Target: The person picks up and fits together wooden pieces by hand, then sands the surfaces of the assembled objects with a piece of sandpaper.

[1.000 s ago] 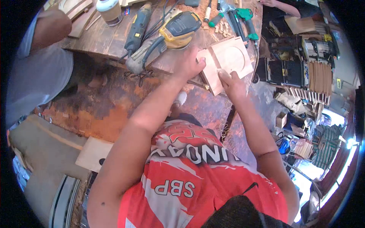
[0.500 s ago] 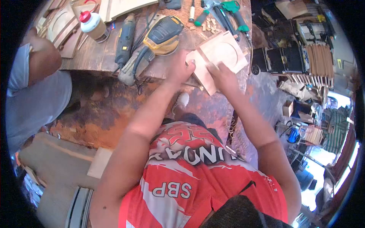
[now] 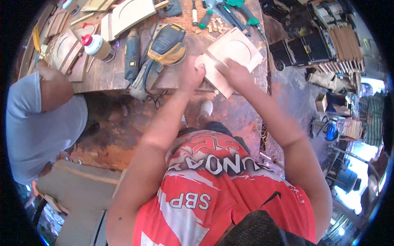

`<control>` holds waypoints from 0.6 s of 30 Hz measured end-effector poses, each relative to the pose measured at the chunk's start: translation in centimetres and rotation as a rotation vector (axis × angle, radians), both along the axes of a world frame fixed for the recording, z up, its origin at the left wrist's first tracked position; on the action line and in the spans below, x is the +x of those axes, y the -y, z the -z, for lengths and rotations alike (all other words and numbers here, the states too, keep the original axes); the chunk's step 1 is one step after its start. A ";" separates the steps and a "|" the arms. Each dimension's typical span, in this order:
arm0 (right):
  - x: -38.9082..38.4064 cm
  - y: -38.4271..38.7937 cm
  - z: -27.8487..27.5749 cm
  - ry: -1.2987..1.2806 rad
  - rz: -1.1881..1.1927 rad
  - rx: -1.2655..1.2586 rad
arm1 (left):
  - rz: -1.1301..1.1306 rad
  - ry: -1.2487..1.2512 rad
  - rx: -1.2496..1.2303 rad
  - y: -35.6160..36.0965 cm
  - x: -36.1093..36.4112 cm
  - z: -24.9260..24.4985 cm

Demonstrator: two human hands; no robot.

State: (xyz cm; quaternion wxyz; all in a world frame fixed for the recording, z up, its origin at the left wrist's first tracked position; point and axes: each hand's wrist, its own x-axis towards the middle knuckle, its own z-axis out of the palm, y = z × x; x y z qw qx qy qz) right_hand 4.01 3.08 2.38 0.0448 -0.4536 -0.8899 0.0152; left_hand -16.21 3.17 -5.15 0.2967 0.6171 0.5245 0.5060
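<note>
A pale wooden panel with a curved, routed outline lies tilted near the front right of the workbench. A plain wooden piece adjoins its near side and juts past the bench edge. My left hand is closed at the left corner of the plain piece, thumb uppermost. My right hand presses over the seam between the two pieces, its fingers bent and partly blurred. Its fingertips' underside is hidden. Left of my hands sits a yellow and black sander.
A grey rotary tool and a glue bottle with a red cap stand further left. Green-handled tools and wood chips lie behind the panel. More routed panels are at the back. A co-worker in a grey shirt is at left.
The view has shifted, showing more of the bench's left side and the co-worker. Both hands stay on the wooden pieces, with my right hand's fingers slightly shifted along the seam.
</note>
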 end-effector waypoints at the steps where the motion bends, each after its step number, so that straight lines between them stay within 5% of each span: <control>1: -2.0 -1.7 -0.7 -0.009 -0.002 0.002 | -0.012 0.004 0.007 -0.1 0.1 -0.1; 4: -5.3 -3.2 -2.8 0.100 0.142 -0.103 | -0.004 0.031 -0.027 0.0 0.1 -0.7; 11: 2.0 2.8 -1.3 0.061 0.103 -0.169 | 0.007 0.050 -0.039 0.1 0.3 -0.4; 18: -3.4 -2.8 -1.3 0.014 0.047 -0.091 | 0.008 0.067 -0.115 0.2 0.3 -1.0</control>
